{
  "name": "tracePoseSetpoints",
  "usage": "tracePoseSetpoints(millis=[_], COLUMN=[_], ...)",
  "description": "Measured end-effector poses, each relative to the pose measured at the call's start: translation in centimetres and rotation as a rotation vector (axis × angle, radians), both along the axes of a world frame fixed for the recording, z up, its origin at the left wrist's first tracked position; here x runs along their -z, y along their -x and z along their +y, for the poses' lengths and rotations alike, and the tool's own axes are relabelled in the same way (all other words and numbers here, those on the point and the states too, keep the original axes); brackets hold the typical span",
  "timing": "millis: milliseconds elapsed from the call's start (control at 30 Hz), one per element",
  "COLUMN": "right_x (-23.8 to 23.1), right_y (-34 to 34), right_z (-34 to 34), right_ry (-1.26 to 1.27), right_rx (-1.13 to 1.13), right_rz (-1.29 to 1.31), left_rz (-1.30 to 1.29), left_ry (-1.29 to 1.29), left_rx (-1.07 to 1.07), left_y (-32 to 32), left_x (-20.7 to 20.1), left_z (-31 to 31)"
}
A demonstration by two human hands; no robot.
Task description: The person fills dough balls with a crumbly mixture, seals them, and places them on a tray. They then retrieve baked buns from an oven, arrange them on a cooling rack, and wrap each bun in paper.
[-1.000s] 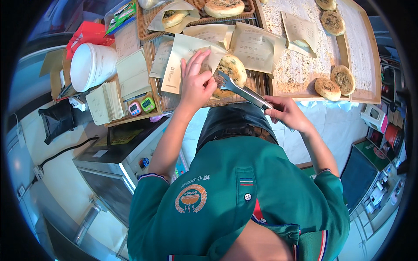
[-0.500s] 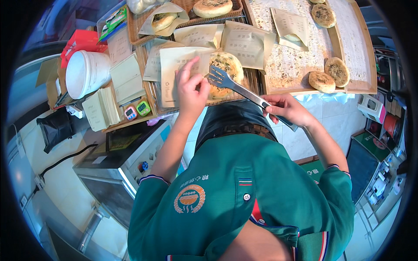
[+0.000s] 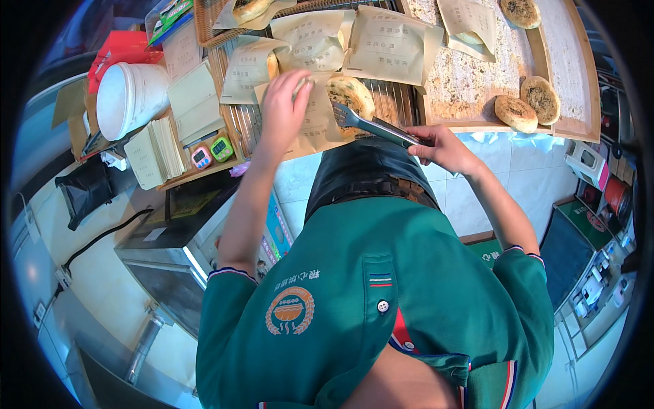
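My right hand (image 3: 439, 146) grips a pair of metal tongs (image 3: 379, 129), their slotted, fork-like end against the near-left edge of a round flatbread (image 3: 355, 95) with dark topping. That flatbread rests on a wire rack beside the mouth of a brown paper bag (image 3: 315, 123). Over the bag's upper part is my left hand (image 3: 283, 109), its fingers bent and slightly blurred. They appear closed on the paper, though the contact is partly hidden. Farther back lie other filled paper bags (image 3: 310, 42), bread showing at some of their openings.
At the right, a wooden tray (image 3: 456, 95) bears flatbreads (image 3: 516, 114) and a bagged one. Stacked paper bags (image 3: 160, 153), two small timers (image 3: 221, 148) and a white bucket (image 3: 133, 99) stand at the left. A wicker basket (image 3: 216, 34) is at the back.
My left hand has moved up and slightly left over the bag, which now lies lower and tilted. The tongs have shifted right, their tip at the flatbread's near edge.
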State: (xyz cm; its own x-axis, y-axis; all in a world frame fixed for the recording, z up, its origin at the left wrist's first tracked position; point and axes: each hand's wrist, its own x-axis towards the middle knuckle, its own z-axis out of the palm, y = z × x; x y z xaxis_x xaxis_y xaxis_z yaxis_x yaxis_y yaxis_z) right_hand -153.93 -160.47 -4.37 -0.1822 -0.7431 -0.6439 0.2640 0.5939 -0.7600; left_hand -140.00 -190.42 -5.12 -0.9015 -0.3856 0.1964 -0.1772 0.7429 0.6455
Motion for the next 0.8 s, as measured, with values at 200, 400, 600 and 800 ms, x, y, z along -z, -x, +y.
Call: tracePoseSetpoints(millis=[200, 400, 600, 800], right_x=[-1.1, -3.0, -4.4, -4.7], right_y=[0.0, 0.3, 1.9, 2.1], right_z=[-0.1, -0.1, 0.2, 0.2], right_ry=[0.011, 0.088, 0.102, 0.191], right_rx=[-0.060, -0.096, -0.261, -0.309], right_rz=[0.210, 0.405, 0.563, 0.600], left_rz=[-0.356, -0.319, -0.206, -0.317], left_ry=[-0.112, -0.478, -0.009, 0.109], left_rx=[0.341, 0.168, 0.369, 0.551], left_y=[3.5, 3.7, 4.2, 5.8], left_x=[1.0, 0.3, -2.3, -4.8], left_z=[-3.9, -2.3, 0.6, 2.1])
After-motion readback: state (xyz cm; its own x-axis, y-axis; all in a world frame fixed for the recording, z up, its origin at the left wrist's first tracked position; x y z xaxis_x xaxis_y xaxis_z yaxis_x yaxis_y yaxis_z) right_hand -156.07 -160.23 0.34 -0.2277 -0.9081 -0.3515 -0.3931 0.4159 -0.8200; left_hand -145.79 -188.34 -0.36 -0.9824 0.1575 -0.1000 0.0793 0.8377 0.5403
